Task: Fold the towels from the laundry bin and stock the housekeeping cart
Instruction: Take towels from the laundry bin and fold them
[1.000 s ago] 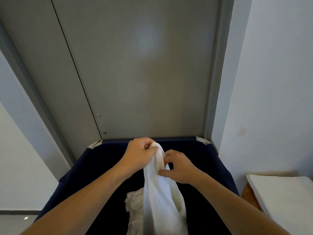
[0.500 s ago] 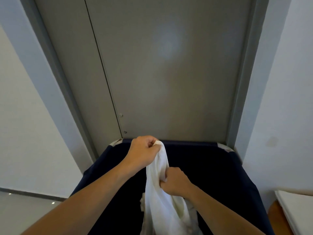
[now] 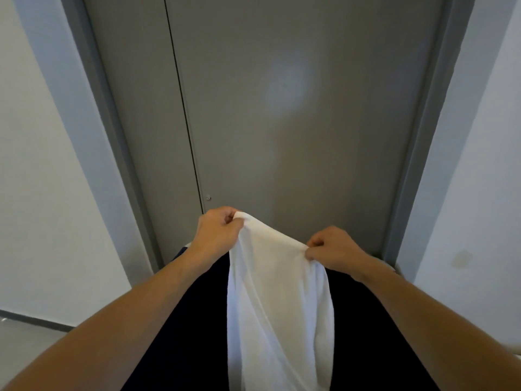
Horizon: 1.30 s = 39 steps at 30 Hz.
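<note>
Two hands hold one white towel (image 3: 277,300) up by its top edge, above the dark navy laundry bin (image 3: 194,320). The left hand (image 3: 217,231) has its fingers curled tight around one bunched corner, thumb pressing the cloth against the knuckles; this corner sits slightly higher. The right hand (image 3: 334,248) pinches the other end of the edge between thumb and curled fingers, lower and to the right. Between the two grips the edge runs taut in a shallow slope, and the rest of the cloth hangs down in long soft folds, passing out of view at the bottom. Both bare forearms reach in from the lower corners, one on each side of the hanging cloth.

The bin fills the space beneath and behind the towel; its inside is hidden by the cloth and by shadow, so what it holds cannot be told. Its far rim lies close to a grey double door (image 3: 296,122), shut, with a thin vertical seam left of centre and a pale patch of reflected light high on the right leaf. A grey frame (image 3: 423,136) borders the door, and light walls (image 3: 36,193) stand on either side. A strip of floor (image 3: 22,340) shows at lower left.
</note>
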### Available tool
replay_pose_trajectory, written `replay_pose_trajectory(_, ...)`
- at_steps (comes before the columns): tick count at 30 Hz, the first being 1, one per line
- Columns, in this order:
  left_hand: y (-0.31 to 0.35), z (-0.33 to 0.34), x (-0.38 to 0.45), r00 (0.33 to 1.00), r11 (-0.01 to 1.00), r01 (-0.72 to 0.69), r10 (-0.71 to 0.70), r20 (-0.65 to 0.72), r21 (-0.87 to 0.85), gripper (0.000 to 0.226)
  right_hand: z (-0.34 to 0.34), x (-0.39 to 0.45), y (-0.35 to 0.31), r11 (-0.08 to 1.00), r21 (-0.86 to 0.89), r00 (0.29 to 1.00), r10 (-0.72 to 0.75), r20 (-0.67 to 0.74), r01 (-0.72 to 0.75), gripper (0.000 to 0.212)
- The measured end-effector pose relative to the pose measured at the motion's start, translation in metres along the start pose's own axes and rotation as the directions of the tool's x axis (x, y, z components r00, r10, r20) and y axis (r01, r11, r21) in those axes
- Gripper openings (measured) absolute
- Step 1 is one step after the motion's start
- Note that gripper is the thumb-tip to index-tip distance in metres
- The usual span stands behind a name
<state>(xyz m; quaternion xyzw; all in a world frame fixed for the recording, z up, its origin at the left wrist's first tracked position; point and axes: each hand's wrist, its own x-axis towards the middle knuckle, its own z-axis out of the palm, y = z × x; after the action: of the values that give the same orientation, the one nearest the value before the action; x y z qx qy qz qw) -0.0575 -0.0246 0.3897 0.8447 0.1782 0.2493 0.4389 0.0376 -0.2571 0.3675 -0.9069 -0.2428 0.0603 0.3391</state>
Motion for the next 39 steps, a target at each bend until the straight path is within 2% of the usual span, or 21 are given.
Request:
replay_pose_trajectory(4,0.025,-0.005,0.021,1.0,0.993,-0.025,0.023,-0.021,-0.114,0.02,-0.048,-0.016,-0.038,0.982,0.187,0.995,-0.02,-0.101,0.038,0.015)
replay_pose_trajectory(8,0.056,0.002,0.043,0.999,0.978,-0.042,0.048,0.022,-0.204,0.025,-0.072,-0.037,-0.066,0.924,0.357,0.98,-0.076,-0.183,0.139,0.016)
replay_pose_trajectory(10,0.072,0.007,0.052,0.999,0.957,-0.028,0.034,0.018,-0.287,0.037,-0.073,-0.041,-0.067,0.888,0.451,0.985,-0.018,-0.17,0.094,0.023)
replay_pose_trajectory(13,0.091,0.014,0.048,0.997,0.911,0.005,0.029,0.077,-0.412,0.019,-0.07,-0.047,-0.055,0.838,0.545,0.989,0.076,-0.127,0.005,0.03)
replay_pose_trajectory(17,0.098,0.026,0.045,0.987,0.848,0.053,0.037,0.159,-0.527,0.023,-0.073,-0.051,-0.037,0.76,0.65,0.981,0.121,-0.15,0.006,0.013)
replay_pose_trajectory(19,0.102,0.031,0.041,0.983,0.836,0.076,0.027,0.179,-0.543,0.025,-0.072,-0.051,-0.029,0.781,0.624,0.978,0.144,-0.152,-0.018,0.02)
replay_pose_trajectory(21,0.105,0.033,0.037,0.983,0.83,0.074,0.034,0.182,-0.552,0.029,-0.068,-0.053,-0.021,0.862,0.507,0.979,0.113,-0.169,-0.012,0.03)
replay_pose_trajectory(24,0.106,0.036,0.032,0.981,0.838,0.048,0.063,0.183,-0.544,0.033,-0.056,-0.059,-0.011,0.969,0.24,0.972,-0.007,-0.236,0.065,0.035)
replay_pose_trajectory(26,0.11,0.038,0.026,0.98,0.849,0.017,0.091,0.178,-0.528,0.032,-0.045,-0.061,-0.004,0.989,0.063,0.955,-0.109,-0.276,0.131,0.041)
replay_pose_trajectory(28,0.112,0.042,0.019,0.974,0.859,-0.035,0.142,0.173,-0.51,0.029,-0.031,-0.066,0.001,0.985,-0.014,0.946,-0.167,-0.277,0.17,0.044)
replay_pose_trajectory(32,0.118,0.048,0.006,0.955,0.879,-0.15,0.247,0.163,-0.453,0.034,0.0,-0.07,0.016,0.997,-0.025,0.979,-0.077,-0.19,0.073,0.042)
replay_pose_trajectory(35,0.115,0.048,0.001,0.954,0.89,-0.168,0.255,0.159,-0.423,0.035,0.028,-0.07,0.025,0.999,-0.027,0.997,0.017,-0.07,-0.019,0.037)
replay_pose_trajectory(37,0.109,0.046,0.001,0.958,0.905,-0.174,0.247,0.148,-0.387,0.03,0.039,-0.073,0.031,0.997,0.057,0.996,0.058,-0.061,-0.054,0.032)
replay_pose_trajectory(39,0.1,0.04,0.003,0.97,0.923,-0.166,0.217,0.112,-0.346,0.022,0.041,-0.076,0.037,0.991,0.12,0.991,0.071,-0.111,-0.058,0.028)
